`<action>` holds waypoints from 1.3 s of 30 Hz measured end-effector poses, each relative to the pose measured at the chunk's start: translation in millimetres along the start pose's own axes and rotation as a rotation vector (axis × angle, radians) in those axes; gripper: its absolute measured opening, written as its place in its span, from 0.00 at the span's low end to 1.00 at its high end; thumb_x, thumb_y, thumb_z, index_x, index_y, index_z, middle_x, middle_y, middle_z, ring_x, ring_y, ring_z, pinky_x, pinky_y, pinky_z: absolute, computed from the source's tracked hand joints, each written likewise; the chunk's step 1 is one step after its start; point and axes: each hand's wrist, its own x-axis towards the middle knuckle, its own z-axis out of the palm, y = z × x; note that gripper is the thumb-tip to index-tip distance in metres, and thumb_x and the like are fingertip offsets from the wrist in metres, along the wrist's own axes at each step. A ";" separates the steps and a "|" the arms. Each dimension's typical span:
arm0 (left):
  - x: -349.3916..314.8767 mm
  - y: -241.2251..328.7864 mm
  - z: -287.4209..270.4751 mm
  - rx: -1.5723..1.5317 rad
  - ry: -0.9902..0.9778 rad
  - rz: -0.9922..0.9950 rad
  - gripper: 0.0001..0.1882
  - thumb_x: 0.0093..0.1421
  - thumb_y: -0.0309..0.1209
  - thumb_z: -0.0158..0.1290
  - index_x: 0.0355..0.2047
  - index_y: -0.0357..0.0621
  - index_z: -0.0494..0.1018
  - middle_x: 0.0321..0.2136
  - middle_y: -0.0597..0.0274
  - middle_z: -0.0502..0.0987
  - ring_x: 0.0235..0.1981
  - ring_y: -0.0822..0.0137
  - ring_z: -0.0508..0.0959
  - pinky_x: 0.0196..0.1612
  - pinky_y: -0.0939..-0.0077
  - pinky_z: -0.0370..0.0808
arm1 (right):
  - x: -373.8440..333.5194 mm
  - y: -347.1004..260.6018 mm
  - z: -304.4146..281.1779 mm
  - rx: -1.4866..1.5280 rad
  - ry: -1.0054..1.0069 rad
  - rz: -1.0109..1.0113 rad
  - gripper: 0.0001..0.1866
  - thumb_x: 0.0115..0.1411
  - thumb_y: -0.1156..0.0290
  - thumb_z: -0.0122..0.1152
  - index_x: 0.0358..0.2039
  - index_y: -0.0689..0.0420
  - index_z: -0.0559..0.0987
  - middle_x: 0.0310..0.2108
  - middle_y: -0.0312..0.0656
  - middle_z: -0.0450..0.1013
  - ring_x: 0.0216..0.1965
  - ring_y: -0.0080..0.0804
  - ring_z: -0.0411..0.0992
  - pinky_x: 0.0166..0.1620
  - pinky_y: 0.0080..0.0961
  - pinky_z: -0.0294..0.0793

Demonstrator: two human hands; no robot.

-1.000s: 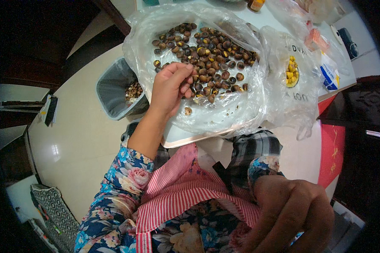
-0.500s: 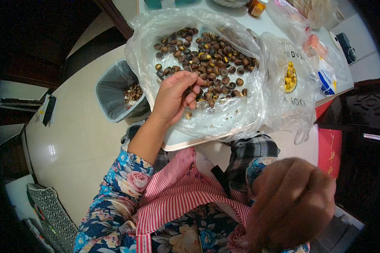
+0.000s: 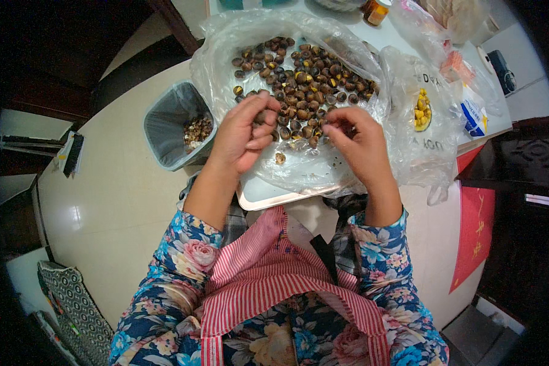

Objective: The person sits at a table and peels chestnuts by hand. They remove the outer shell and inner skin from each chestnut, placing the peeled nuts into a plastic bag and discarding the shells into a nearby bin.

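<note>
Dark brown roasted chestnuts point(image 3: 305, 79), some split to show yellow, lie heaped on a clear plastic bag point(image 3: 305, 177) spread over the table. My left hand point(image 3: 245, 131) hovers over the near left side of the heap, its fingers curled and pinched together. Whatever is in that pinch is hidden. At the right edge of the heap is my right hand point(image 3: 363, 143), with thumb and fingers bent inward and close together; I cannot make out anything between them. A small pale brown piece point(image 3: 280, 158) lies on the plastic between my hands.
Left of the table stands a grey lined bin point(image 3: 165, 155) with shell scraps point(image 3: 197, 131) in it. To the right, yellow peeled chestnuts point(image 3: 422, 111) sit on another plastic bag point(image 3: 409, 158). A brown jar point(image 3: 376, 11) and a blue-and-white packet point(image 3: 473, 116) are farther back.
My right hand has come up from low on the right, close to my body, to the chestnuts. My left hand stays over the heap, still pinched, shifted slightly left.
</note>
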 end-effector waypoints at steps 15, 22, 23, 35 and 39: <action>-13.4 88.7 -143.7 1.204 0.916 0.926 0.16 0.60 0.37 0.48 0.40 0.37 0.72 0.33 0.57 0.76 0.35 0.66 0.75 0.40 0.73 0.71 | -6.9 19.6 10.7 0.135 -0.129 0.182 0.11 0.51 0.77 0.59 0.37 0.61 0.76 0.27 0.34 0.70 0.27 0.19 0.66 0.31 0.16 0.66; -23.0 66.8 -92.9 0.961 0.541 0.761 0.10 0.56 0.30 0.54 0.35 0.38 0.76 0.36 0.61 0.77 0.36 0.72 0.75 0.40 0.80 0.70 | 1.7 21.6 10.5 0.744 -0.061 0.393 0.10 0.55 0.74 0.55 0.39 0.60 0.75 0.27 0.34 0.71 0.23 0.14 0.64 0.23 0.11 0.64; -23.4 52.0 -75.0 0.943 0.402 0.819 0.07 0.54 0.26 0.55 0.34 0.38 0.76 0.33 0.65 0.77 0.32 0.76 0.74 0.35 0.85 0.71 | 3.1 21.9 10.9 0.857 -0.074 0.406 0.10 0.55 0.74 0.55 0.39 0.60 0.75 0.27 0.35 0.72 0.23 0.14 0.64 0.23 0.11 0.65; -25.2 -2.3 -10.1 1.850 -0.026 0.683 0.13 0.44 0.28 0.59 0.33 0.40 0.74 0.27 0.55 0.71 0.30 0.56 0.72 0.34 0.68 0.70 | 12.5 25.0 11.8 1.209 -0.086 0.412 0.13 0.59 0.74 0.48 0.44 0.63 0.70 0.34 0.41 0.72 0.29 0.20 0.69 0.28 0.13 0.71; -23.1 -3.8 -9.6 1.498 0.068 0.474 0.14 0.46 0.26 0.60 0.35 0.40 0.74 0.27 0.65 0.70 0.28 0.71 0.71 0.32 0.80 0.69 | 15.1 26.9 13.9 1.173 -0.102 0.439 0.10 0.58 0.72 0.52 0.40 0.61 0.72 0.33 0.38 0.72 0.28 0.18 0.69 0.27 0.13 0.70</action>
